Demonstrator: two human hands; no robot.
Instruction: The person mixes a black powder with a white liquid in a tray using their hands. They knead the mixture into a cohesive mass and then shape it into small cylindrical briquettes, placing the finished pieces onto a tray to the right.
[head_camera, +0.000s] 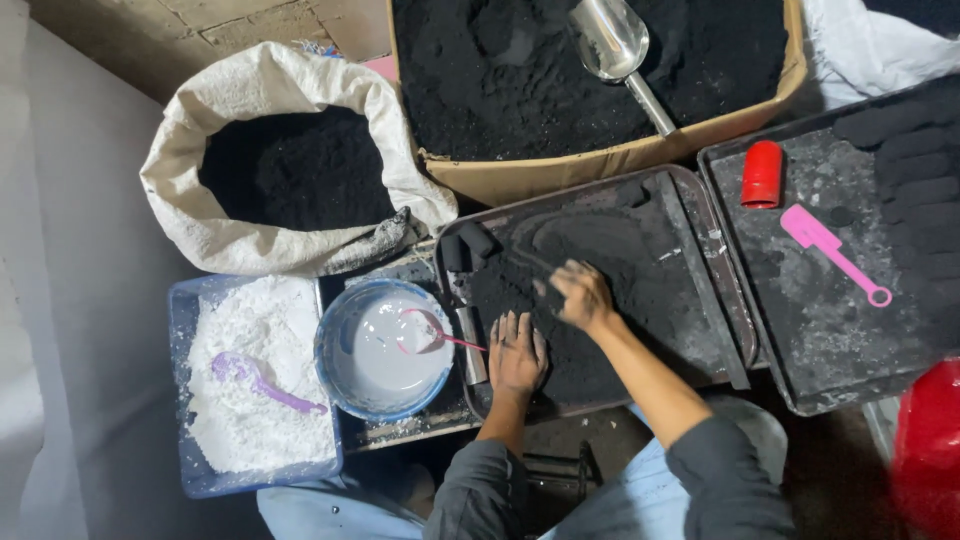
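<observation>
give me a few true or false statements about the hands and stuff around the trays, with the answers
1. Both hands rest in black powder on the middle tray. True; the left hand lies flat, the right hand is beside it.
2. The metal scoop lies in the white sack. False; it lies in the cardboard box of black powder.
3. The blue bowl holds a pink spoon. True.
4. The red cylinder stands in the white powder. False; it stands on the right tray.
</observation>
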